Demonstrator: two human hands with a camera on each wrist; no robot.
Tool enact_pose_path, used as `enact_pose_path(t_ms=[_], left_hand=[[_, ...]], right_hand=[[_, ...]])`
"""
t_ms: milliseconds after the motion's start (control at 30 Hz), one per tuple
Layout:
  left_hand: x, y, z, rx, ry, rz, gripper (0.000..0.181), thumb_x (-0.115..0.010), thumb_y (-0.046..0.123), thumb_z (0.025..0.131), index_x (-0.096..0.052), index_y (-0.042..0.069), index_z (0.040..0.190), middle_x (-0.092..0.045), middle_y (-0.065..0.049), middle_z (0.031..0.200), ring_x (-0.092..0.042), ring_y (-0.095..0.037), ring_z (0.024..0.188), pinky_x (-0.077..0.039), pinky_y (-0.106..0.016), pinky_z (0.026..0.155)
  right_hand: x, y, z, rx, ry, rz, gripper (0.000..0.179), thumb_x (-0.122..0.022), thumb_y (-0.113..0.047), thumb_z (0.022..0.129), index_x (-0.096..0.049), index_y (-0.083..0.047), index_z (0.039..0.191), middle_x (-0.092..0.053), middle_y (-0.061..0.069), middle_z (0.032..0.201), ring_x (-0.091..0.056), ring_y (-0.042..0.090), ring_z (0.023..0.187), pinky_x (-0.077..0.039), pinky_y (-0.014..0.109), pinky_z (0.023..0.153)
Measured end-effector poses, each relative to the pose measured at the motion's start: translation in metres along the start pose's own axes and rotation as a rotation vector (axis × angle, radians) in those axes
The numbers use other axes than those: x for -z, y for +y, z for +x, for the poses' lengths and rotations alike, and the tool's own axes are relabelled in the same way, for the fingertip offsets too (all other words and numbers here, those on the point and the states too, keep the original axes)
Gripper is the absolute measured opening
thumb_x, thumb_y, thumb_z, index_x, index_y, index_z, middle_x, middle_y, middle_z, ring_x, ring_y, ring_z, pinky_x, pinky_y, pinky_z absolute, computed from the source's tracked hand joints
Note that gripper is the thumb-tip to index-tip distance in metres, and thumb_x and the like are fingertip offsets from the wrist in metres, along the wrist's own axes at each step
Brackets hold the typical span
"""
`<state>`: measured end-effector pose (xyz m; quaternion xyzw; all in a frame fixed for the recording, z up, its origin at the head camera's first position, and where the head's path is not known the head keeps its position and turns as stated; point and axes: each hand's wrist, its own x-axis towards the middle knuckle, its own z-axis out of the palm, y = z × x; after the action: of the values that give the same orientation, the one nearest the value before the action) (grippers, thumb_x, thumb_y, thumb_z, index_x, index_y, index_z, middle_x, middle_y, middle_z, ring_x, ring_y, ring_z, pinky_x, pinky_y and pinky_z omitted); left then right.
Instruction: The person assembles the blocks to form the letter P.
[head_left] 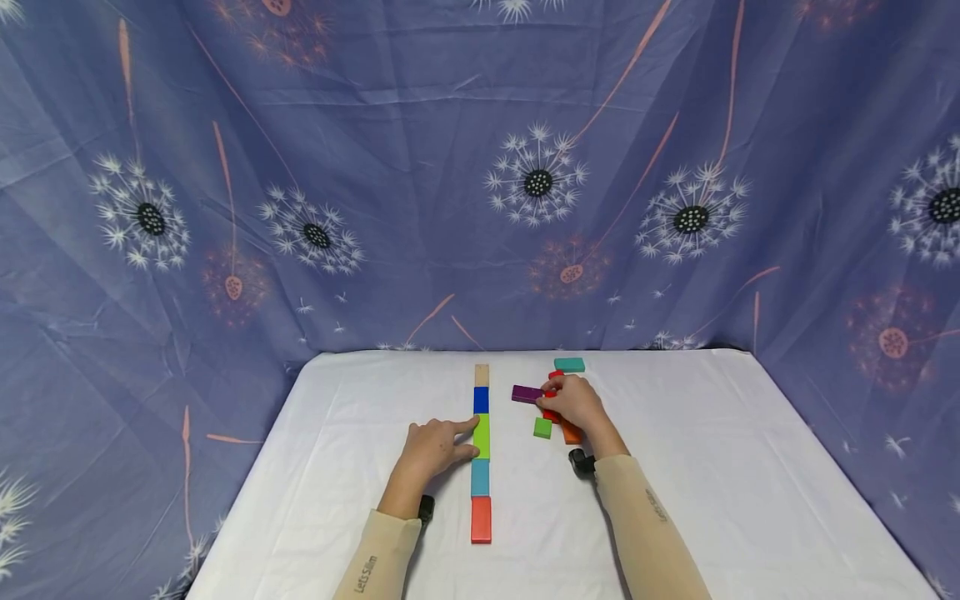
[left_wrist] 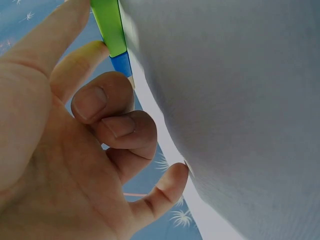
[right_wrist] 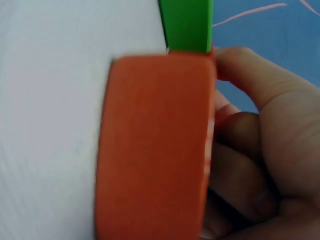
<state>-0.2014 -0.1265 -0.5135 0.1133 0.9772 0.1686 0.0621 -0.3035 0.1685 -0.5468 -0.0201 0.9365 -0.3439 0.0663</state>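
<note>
A straight row of blocks runs away from the person in the head view: red point(head_left: 481, 521), light blue point(head_left: 480, 478), light green point(head_left: 482, 437), dark blue point(head_left: 481, 400) and bare wood point(head_left: 482, 375). At the left side of the light green block, my left hand point(head_left: 433, 447) touches it with outstretched index finger and thumb. The left wrist view shows its middle and ring fingers bent in. My right hand point(head_left: 579, 403) pinches the right end of a purple block point(head_left: 527, 393) between thumb and index finger, over some red blocks point(head_left: 551, 415).
Near the right hand lie a small green block point(head_left: 542, 428) and an orange block point(head_left: 572, 432), which looms large in the right wrist view. Farther back is a teal block point(head_left: 569, 365). A patterned curtain point(head_left: 420, 208) hangs behind the white-covered table point(head_left: 697, 450).
</note>
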Motion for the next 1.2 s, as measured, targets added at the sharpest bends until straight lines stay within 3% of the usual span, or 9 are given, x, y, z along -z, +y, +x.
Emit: enact_pose_path(t_ms=[267, 567, 667, 900, 1000, 1100, 1200], left_hand=[[0.001, -0.001, -0.001, -0.005, -0.01, -0.009, 0.06, -0.081, 0.048, 0.09, -0.066, 0.034, 0.146, -0.08, -0.017, 0.116, -0.074, -0.035, 0.115, -0.049, -0.061, 0.1], [0.001, -0.002, -0.001, -0.004, -0.007, -0.019, 0.06, -0.081, 0.048, 0.09, -0.066, 0.034, 0.146, -0.08, -0.017, 0.119, -0.073, -0.036, 0.117, -0.048, -0.062, 0.101], [0.001, -0.003, -0.002, -0.002, -0.008, -0.018, 0.06, -0.081, 0.048, 0.09, -0.066, 0.035, 0.146, -0.081, -0.017, 0.113, -0.073, -0.036, 0.115, -0.048, -0.061, 0.1], [0.001, -0.002, 0.0, -0.001, -0.003, -0.022, 0.059, -0.081, 0.048, 0.09, -0.066, 0.035, 0.146, -0.081, -0.017, 0.105, -0.074, -0.036, 0.114, -0.048, -0.064, 0.102], [0.0, -0.003, 0.001, 0.0, -0.005, -0.028, 0.059, -0.081, 0.048, 0.09, -0.065, 0.035, 0.146, -0.08, -0.019, 0.111, -0.073, -0.038, 0.117, -0.046, -0.065, 0.104], [0.0, -0.004, 0.001, -0.004, -0.003, -0.027, 0.059, -0.081, 0.048, 0.09, -0.065, 0.036, 0.146, -0.08, -0.02, 0.115, -0.073, -0.039, 0.117, -0.046, -0.066, 0.104], [0.0, -0.004, 0.002, -0.008, 0.001, -0.024, 0.059, -0.081, 0.048, 0.09, -0.066, 0.036, 0.146, -0.079, -0.019, 0.117, -0.073, -0.039, 0.117, -0.046, -0.066, 0.103]], right_hand=[[-0.003, 0.005, 0.002, 0.03, 0.028, 0.053, 0.036, -0.082, -0.037, 0.091, -0.081, -0.013, 0.118, -0.077, 0.011, 0.116, -0.063, 0.023, 0.097, -0.052, 0.034, 0.082], [-0.003, 0.008, 0.002, 0.035, 0.057, 0.142, 0.04, -0.083, -0.037, 0.091, -0.08, -0.011, 0.121, -0.076, 0.014, 0.122, -0.061, 0.024, 0.097, -0.049, 0.028, 0.078], [-0.002, 0.006, 0.001, 0.037, 0.064, 0.17, 0.038, -0.083, -0.037, 0.092, -0.08, -0.011, 0.12, -0.075, 0.013, 0.117, -0.059, 0.024, 0.097, -0.049, 0.03, 0.078], [0.003, -0.005, 0.005, 0.045, 0.069, 0.221, 0.036, -0.083, -0.035, 0.092, -0.08, -0.011, 0.118, -0.064, 0.007, 0.086, -0.049, 0.021, 0.076, -0.04, 0.031, 0.065], [0.006, -0.01, 0.007, 0.05, 0.073, 0.219, 0.037, -0.084, -0.036, 0.092, -0.08, -0.011, 0.118, -0.067, 0.012, 0.095, -0.053, 0.025, 0.082, -0.04, 0.031, 0.066], [0.006, -0.014, 0.01, 0.068, 0.084, 0.202, 0.035, -0.083, -0.037, 0.092, -0.081, -0.013, 0.118, -0.075, 0.016, 0.11, -0.066, 0.03, 0.1, -0.044, 0.028, 0.071], [0.006, -0.019, 0.014, 0.076, 0.082, 0.205, 0.035, -0.082, -0.038, 0.093, -0.08, -0.015, 0.119, -0.077, 0.021, 0.119, -0.07, 0.039, 0.115, -0.049, 0.031, 0.073]])
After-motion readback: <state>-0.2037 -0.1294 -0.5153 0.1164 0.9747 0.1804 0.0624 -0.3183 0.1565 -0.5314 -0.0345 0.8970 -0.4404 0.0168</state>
